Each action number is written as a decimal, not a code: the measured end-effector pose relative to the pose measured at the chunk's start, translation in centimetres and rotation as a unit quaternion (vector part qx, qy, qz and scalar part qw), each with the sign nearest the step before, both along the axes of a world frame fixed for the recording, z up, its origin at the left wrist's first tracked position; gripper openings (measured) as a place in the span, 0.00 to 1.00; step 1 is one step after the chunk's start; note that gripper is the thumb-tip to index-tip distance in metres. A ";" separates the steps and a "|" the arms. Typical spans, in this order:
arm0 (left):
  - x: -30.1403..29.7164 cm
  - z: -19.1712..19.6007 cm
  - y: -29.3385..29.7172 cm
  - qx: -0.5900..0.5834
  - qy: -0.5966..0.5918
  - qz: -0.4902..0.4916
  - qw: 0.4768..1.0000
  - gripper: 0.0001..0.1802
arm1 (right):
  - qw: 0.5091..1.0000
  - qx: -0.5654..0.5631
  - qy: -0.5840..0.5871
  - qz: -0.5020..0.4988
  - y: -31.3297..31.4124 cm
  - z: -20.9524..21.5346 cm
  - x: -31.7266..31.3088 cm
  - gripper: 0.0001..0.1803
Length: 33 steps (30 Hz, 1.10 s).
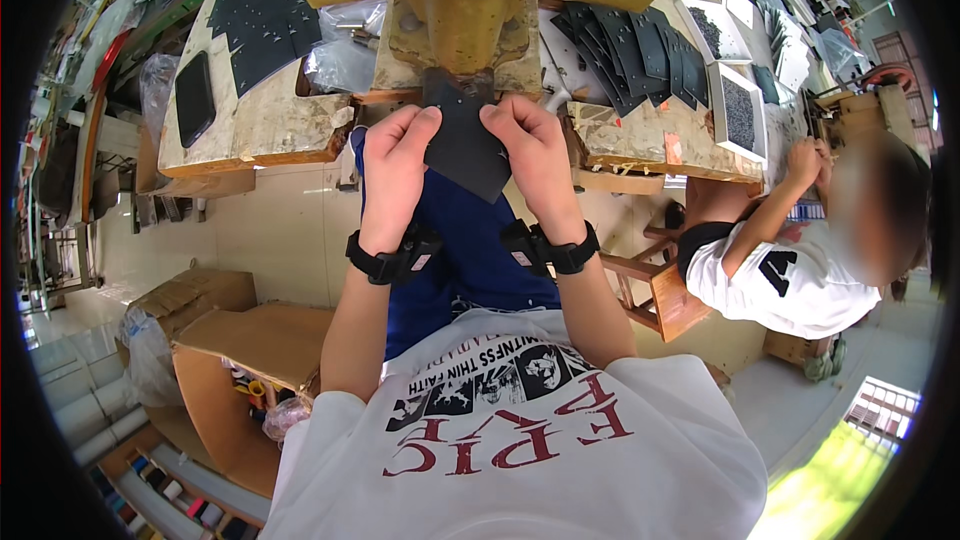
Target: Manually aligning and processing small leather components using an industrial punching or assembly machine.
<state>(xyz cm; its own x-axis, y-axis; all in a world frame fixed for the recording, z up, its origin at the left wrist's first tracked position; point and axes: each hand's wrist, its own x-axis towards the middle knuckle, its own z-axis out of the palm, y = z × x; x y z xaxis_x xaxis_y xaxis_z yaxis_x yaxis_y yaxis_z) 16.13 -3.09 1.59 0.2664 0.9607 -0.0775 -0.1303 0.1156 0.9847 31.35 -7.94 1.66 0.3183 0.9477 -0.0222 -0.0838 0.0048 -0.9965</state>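
Between my two hands a flat black leather-like piece [468, 155] hangs tilted, with tiny bright specks on it. My left hand [397, 168] pinches its left edge with thumb and curled fingers. On the opposite edge my right hand [537, 158] grips it the same way. The upper end of the piece reaches the dark lower tip of a yellow machine [462, 30], which stands straight ahead. Whether that tip touches the piece I cannot tell. Black bands with small devices sit on both my wrists.
Black pieces with small shiny marks [262, 20] and a phone [195, 98] lie on the left worktable. To the right are overlapping black pieces [622, 52] and a white tray [761, 136] of small dark parts. A seated person [790, 275] works nearby. Cardboard box [250, 340] lower left.
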 end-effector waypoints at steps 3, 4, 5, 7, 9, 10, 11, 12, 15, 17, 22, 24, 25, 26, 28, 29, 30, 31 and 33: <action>0.1 0.6 -0.2 -0.031 -0.017 -0.008 0.999 0.19 | 1.000 -0.009 0.007 -0.006 -0.1 0.1 -0.1 0.17; 0.1 0.5 -0.1 -0.021 0.002 0.003 1.000 0.19 | 1.000 -0.010 0.007 -0.006 -0.1 0.2 -0.2 0.17; 0.0 0.5 -0.1 -0.010 0.022 0.014 1.000 0.19 | 1.000 0.000 0.010 -0.001 0.0 0.4 -0.1 0.17; 0.1 0.8 -0.2 -0.014 0.012 0.014 1.000 0.19 | 1.000 0.012 0.012 0.004 0.1 0.6 0.0 0.17; 0.2 0.9 -0.2 -0.018 0.002 0.015 1.000 0.19 | 1.000 0.024 0.018 0.005 0.0 0.6 -0.1 0.17; 0.3 0.8 -0.1 -0.015 -0.007 0.012 1.000 0.19 | 1.000 0.025 0.018 0.006 0.1 0.4 -0.1 0.17; 0.3 0.7 0.0 -0.013 -0.016 0.008 1.000 0.19 | 1.000 0.021 0.021 -0.001 0.2 0.1 -0.1 0.17; 0.3 0.6 0.0 -0.013 -0.016 0.008 1.000 0.19 | 1.000 0.016 0.023 -0.008 0.2 -0.1 -0.1 0.17; 0.4 0.3 0.1 -0.029 -0.029 0.006 0.999 0.18 | 0.999 0.009 0.049 -0.016 0.1 -0.3 -0.4 0.17; 0.3 0.6 0.1 -0.038 -0.015 0.008 0.999 0.18 | 0.998 0.007 0.061 -0.022 0.1 -0.1 -0.7 0.17; -0.1 -0.2 0.7 -0.027 -0.015 -0.008 0.999 0.12 | 0.998 -0.022 0.049 -0.022 0.3 0.4 -0.2 0.17; -0.4 -0.2 0.7 -0.028 0.017 -0.033 0.999 0.11 | 0.999 -0.023 0.042 -0.010 0.4 0.4 0.0 0.17; -0.4 -0.5 0.6 -0.040 0.015 -0.025 0.999 0.11 | 0.999 -0.023 0.042 -0.009 0.5 0.2 0.0 0.17; -0.3 -0.6 0.6 -0.052 0.012 -0.018 0.998 0.11 | 0.999 -0.014 0.050 -0.009 0.5 -0.1 -0.1 0.16; 0.2 0.1 0.3 -0.053 0.007 -0.001 0.999 0.12 | 0.998 -0.006 0.057 -0.009 0.6 0.1 0.0 0.16; 0.5 0.5 0.2 -0.055 0.002 0.017 0.998 0.16 | 0.998 -0.014 0.068 -0.006 0.7 0.6 0.1 0.15; 0.5 0.7 0.1 -0.055 0.002 0.017 0.998 0.16 | 0.997 -0.023 0.079 -0.003 0.7 0.9 0.1 0.14; 0.5 0.9 0.1 -0.063 0.003 0.020 0.998 0.15 | 0.997 -0.023 0.080 -0.003 0.6 0.7 0.1 0.14; 0.4 1.0 0.1 -0.071 0.004 0.023 0.997 0.14 | 0.992 -0.019 0.122 0.007 0.5 0.3 0.2 0.13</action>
